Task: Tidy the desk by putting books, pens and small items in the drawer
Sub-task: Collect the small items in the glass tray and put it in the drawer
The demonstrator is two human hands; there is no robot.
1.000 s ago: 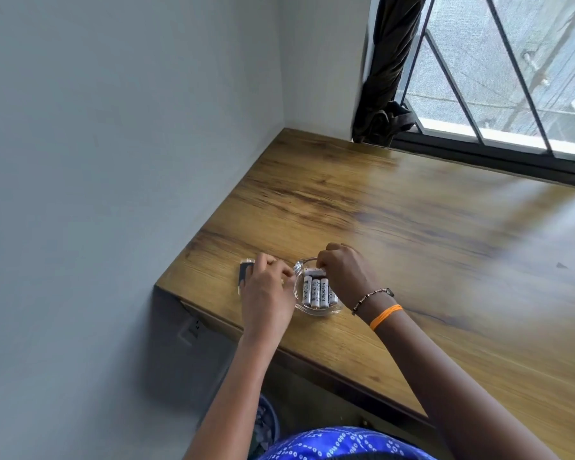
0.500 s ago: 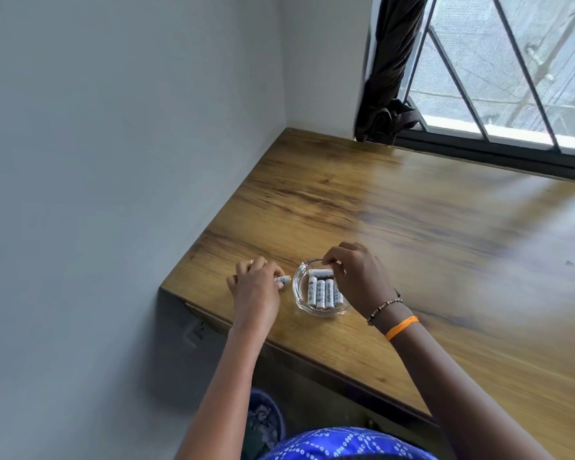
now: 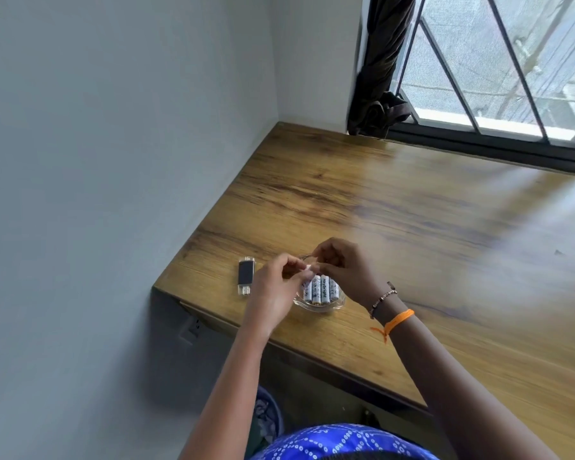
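Lifted off the desk (image 3: pixel 412 207) since a moment ago, the left hand (image 3: pixel 276 293) pinches a white battery (image 3: pixel 307 268) over the glass dish (image 3: pixel 319 305) near the front-left corner, uncovering the USB stick (image 3: pixel 246 276). Four batteries (image 3: pixel 322 290) lie inside. The right hand (image 3: pixel 346 270) pinches the dish's far rim.

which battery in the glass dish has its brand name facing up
The battery second from the right in the glass dish: black lettering runs along its white side. The others show only small marks or are partly hidden by the left hand.
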